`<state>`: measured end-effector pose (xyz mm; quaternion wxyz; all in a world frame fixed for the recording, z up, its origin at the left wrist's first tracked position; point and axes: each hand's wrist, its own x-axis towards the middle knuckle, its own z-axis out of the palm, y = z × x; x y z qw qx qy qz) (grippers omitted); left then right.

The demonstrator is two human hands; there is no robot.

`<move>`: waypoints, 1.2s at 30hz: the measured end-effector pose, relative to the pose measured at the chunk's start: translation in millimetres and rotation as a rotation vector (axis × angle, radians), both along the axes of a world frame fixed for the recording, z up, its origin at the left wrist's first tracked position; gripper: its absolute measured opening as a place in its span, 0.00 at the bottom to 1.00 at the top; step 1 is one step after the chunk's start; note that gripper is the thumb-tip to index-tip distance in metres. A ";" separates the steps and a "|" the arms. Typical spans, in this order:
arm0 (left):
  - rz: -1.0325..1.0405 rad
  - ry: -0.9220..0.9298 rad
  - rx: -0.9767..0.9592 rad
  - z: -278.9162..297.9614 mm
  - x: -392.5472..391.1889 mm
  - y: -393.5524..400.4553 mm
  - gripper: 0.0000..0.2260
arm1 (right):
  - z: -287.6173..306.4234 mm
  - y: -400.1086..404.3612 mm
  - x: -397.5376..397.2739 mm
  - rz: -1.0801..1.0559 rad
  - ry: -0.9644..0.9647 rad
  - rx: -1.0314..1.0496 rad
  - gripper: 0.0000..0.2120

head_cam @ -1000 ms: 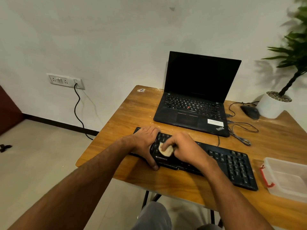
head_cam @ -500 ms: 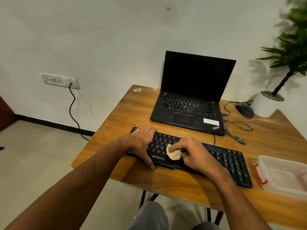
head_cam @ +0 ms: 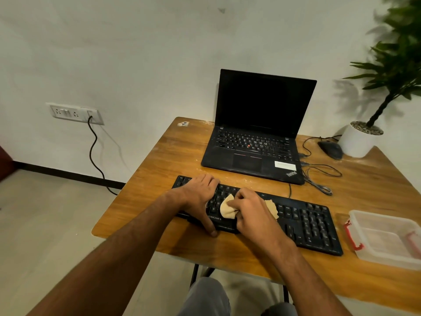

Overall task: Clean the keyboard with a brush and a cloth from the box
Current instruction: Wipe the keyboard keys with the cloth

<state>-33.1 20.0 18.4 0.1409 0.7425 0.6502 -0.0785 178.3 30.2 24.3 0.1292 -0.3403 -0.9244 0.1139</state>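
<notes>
A black keyboard [head_cam: 307, 222] lies across the front of the wooden table [head_cam: 173, 163]. My left hand [head_cam: 200, 197] rests on the keyboard's left end, fingers lying over the keys and thumb hooked over the front edge. My right hand [head_cam: 250, 210] grips a crumpled beige cloth [head_cam: 226, 209] and presses it onto the keys just right of the left hand; a bit of cloth also shows behind the knuckles. A clear plastic box [head_cam: 385, 238] with red latches stands at the right edge. No brush is visible.
An open black laptop [head_cam: 257, 142] sits behind the keyboard. A black mouse [head_cam: 330, 149], loose cables [head_cam: 319, 176] and a white potted plant [head_cam: 360, 137] occupy the back right. A wall socket [head_cam: 75, 114] with a cord is at left.
My right hand with the cloth has shifted a little to the right along the keys and back toward the left hand. The left hand stays on the keyboard's left end.
</notes>
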 end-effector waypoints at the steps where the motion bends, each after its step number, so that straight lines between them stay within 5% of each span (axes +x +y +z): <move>1: 0.000 0.002 0.000 0.0 -0.1 0.6 0.63 | 1.6 -2.3 0.0 0.034 -0.017 -0.012 0.18; 5: -0.005 0.004 0.015 -2.0 -1.1 0.1 0.61 | 16.2 -4.2 6.4 0.136 -0.061 -0.092 0.18; 10: 0.011 -0.018 -0.009 1.5 0.6 0.4 0.61 | 19.0 28.8 -3.7 -0.163 0.136 -0.005 0.19; 17: 0.014 -0.004 -0.009 0.0 0.2 0.6 0.62 | 4.2 7.3 -3.8 0.011 -0.064 0.026 0.17; 23: 0.022 -0.027 -0.025 -0.4 0.8 1.6 0.63 | 16.6 27.5 -7.7 -0.171 0.141 -0.029 0.19; 30: 0.003 -0.014 0.005 -1.3 0.2 0.9 0.58 | 4.5 -1.4 -20.8 0.038 -0.014 -0.027 0.16; 36: -0.006 -0.027 0.016 -2.3 -0.5 1.3 0.59 | 5.6 31.0 -33.2 -0.060 0.091 -0.012 0.21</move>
